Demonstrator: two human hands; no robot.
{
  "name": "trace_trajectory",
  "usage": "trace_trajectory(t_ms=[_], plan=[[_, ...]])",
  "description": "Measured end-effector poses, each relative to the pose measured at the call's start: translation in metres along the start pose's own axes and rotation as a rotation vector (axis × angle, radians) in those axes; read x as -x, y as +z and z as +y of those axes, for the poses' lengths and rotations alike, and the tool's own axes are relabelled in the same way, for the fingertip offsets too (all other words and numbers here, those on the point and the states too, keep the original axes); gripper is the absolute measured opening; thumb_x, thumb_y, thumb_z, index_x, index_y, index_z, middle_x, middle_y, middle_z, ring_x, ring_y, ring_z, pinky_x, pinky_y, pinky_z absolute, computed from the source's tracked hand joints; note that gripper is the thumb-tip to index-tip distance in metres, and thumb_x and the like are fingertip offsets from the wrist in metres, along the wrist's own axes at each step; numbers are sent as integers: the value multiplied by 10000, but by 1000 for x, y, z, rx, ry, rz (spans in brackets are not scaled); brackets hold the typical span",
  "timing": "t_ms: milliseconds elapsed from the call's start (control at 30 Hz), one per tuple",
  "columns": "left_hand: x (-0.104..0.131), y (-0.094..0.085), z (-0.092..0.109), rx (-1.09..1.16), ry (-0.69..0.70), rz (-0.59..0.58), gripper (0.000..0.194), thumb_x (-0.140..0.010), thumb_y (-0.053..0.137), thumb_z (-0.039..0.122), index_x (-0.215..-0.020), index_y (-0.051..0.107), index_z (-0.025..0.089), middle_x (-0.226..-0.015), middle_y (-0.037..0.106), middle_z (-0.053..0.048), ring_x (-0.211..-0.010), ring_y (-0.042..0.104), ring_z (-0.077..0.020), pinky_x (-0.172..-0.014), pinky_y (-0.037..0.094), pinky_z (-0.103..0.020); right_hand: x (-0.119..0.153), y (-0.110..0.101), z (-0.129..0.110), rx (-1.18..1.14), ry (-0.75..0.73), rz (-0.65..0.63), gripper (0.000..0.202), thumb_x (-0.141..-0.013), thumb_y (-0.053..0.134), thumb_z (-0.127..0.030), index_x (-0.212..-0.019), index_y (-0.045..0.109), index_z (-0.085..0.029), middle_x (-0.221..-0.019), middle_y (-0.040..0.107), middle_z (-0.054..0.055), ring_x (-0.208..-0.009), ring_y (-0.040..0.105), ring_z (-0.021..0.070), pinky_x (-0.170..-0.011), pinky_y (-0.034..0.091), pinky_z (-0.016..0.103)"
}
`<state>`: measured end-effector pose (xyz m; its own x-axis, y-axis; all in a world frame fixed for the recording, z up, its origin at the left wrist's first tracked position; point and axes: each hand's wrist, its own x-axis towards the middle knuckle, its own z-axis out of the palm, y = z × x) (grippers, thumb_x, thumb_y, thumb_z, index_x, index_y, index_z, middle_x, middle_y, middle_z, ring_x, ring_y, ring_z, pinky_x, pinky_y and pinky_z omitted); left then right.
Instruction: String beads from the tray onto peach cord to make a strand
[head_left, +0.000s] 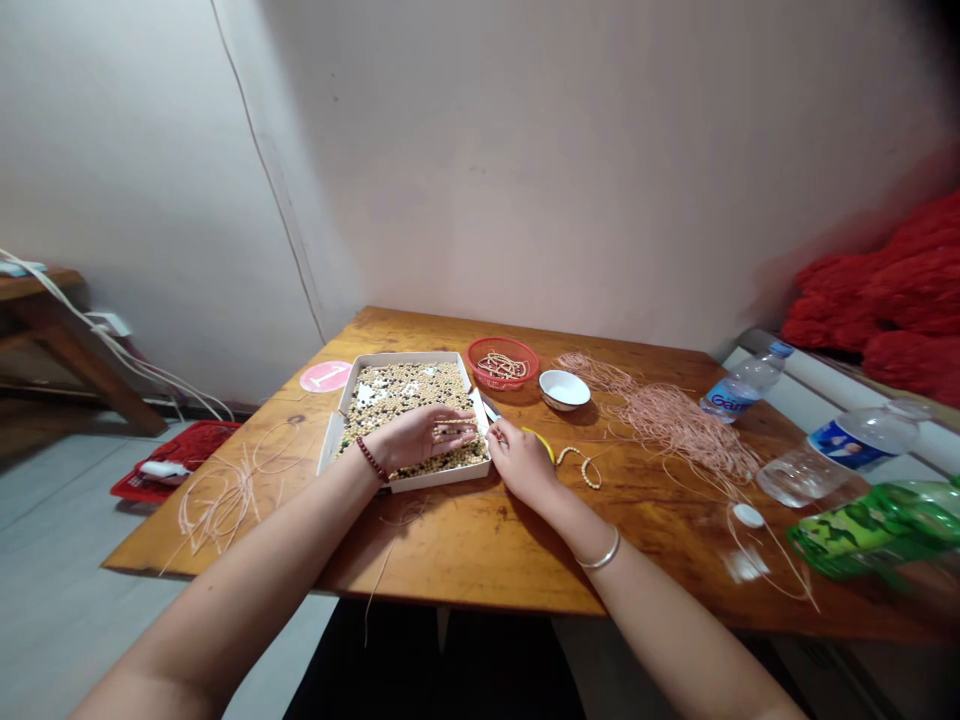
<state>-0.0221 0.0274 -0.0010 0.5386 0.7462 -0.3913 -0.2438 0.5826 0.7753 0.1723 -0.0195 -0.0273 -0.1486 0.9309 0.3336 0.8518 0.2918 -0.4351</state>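
A white shallow box (405,486) on the wooden table holds a layer of cream beads with dark ones among them. My left hand (429,436), a dark red bead bracelet at its wrist, is over the box with its fingers stretched out. At the box's right edge my right hand (517,455) is closed, fingertips pinched; what they hold is too small to make out. A grey blade-like tool (490,408) lies just beyond those fingertips. Beside my right hand, a short string of cream beads (591,475) curves over the table next to a yellow object (541,443).
Behind are a red basket (511,383) with bead strings and a white bowl (565,390). Pink cords (675,425) spread at right, more cords (221,500) at left. Plastic bottles (742,385) line the right side; a pink round card (325,377) lies left of the box.
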Motion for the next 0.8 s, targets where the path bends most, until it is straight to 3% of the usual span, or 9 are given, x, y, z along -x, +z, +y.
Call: trace_trajectory(t_ms=[233,800], plan=[[2,4,2,-4,0,31,218,-813,574,156,-1003,649,79,-1119,647,-150,-1000,645,-210,-813,560,-229,2,4,0,88,-23,19,188,-901,438,-295,-911,611,-221,-714,683,32,-614,595,160,-531,238,246],[2,3,1,25,8,23,215,-802,588,147,-1001,646,88,-1102,648,-148,-991,648,-210,-844,559,-257,1,10,4,5,-41,96,131,-849,507,-280,-778,600,-219,-586,607,-7,-529,524,127,-502,224,227]])
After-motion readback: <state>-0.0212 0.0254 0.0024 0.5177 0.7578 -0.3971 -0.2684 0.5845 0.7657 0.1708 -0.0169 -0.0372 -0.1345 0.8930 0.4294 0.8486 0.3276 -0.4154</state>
